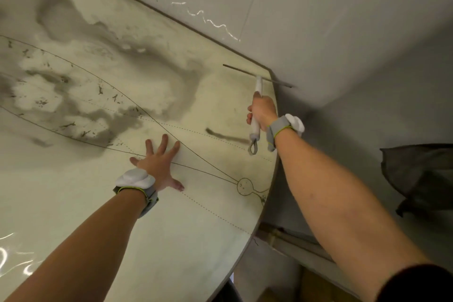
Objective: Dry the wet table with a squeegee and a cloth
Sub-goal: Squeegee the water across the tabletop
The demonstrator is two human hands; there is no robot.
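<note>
Squeegee [257,84] is up at the far right corner of the desk [196,228]. It has a white handle and a thin dark blade, and one end of the blade pokes out past the desk edge. The right hand [262,111] has its fingers wrapped around the handle about halfway down, and a little grey loop [253,146] dangles off the bottom end below the fist.

The left hand [159,164] isn't holding anything. It's flat on the desk with the palm down and fingers spread, a bit nearer than the squeegee and well to its left.

The desk itself is pale cream with a rounded edge on the right. Thin dark curves and dotted lines are drawn across it, plus a small circle [245,186] near the right edge. There's a big blotchy grey wet patch [186,86] over the left and middle of the top, and it looks pretty soaked. The strip between that patch and the squeegee looks lighter.

Both wrists have a grey band with a white pod on it — left one [136,180], right one [286,125].

Off the desk on the right there's some dark crumpled fabric [421,174] — can't tell if that's the cloth.
</note>
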